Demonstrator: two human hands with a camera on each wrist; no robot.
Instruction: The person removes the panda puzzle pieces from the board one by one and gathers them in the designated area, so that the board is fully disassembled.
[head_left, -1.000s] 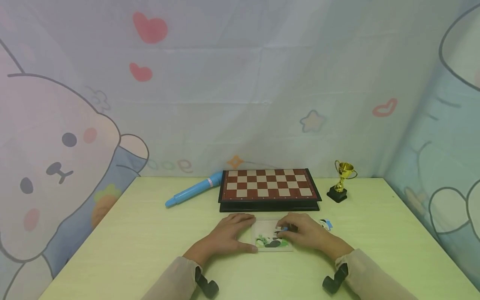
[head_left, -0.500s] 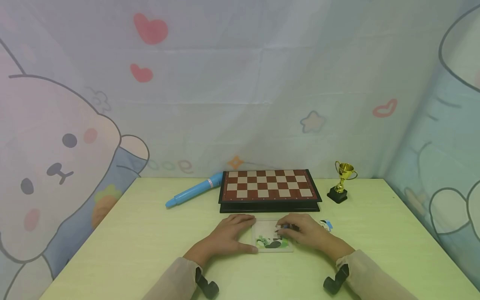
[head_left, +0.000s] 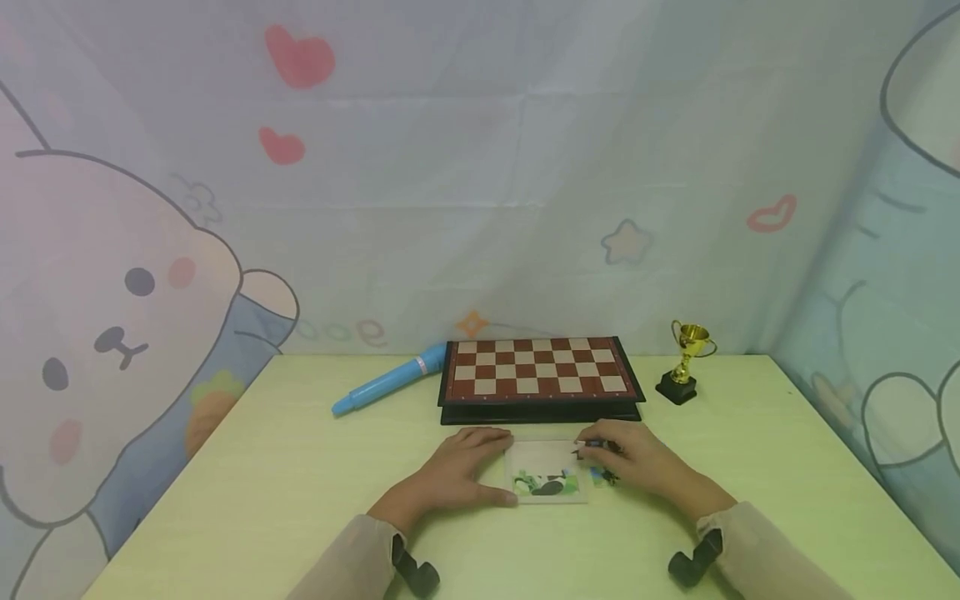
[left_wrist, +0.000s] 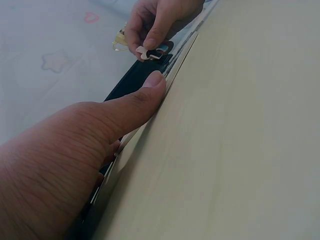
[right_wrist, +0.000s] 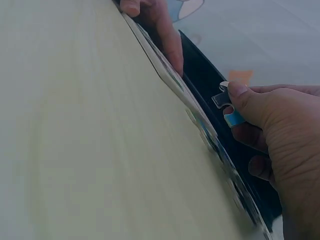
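Observation:
A pale framed puzzle tray (head_left: 546, 452) lies on the table, its lower part filled with puzzle pieces (head_left: 551, 483) in green, black and white. My left hand (head_left: 462, 472) rests at the tray's left side, thumb and fingers spread along the frame. Up off the table, my right hand (head_left: 628, 454) pinches a jigsaw piece (right_wrist: 221, 100) between thumb and fingers, near the tray's right edge. White, dark and blue show on that piece. Beneath the right hand, more loose pieces (head_left: 597, 477) lie beside the tray, partly hidden by it.
Behind the tray stands a black-framed checkered board box (head_left: 538, 368). A blue pen-shaped stick (head_left: 386, 386) lies to its left, and a small gold trophy cup (head_left: 682, 367) on a black base stands to its right. A printed cloth (head_left: 480, 167) hangs behind the table.
My right hand has moved right and lifted from over the tray with the jigsaw piece, so more of the tray's right side and loose pieces show. My left hand stays put.

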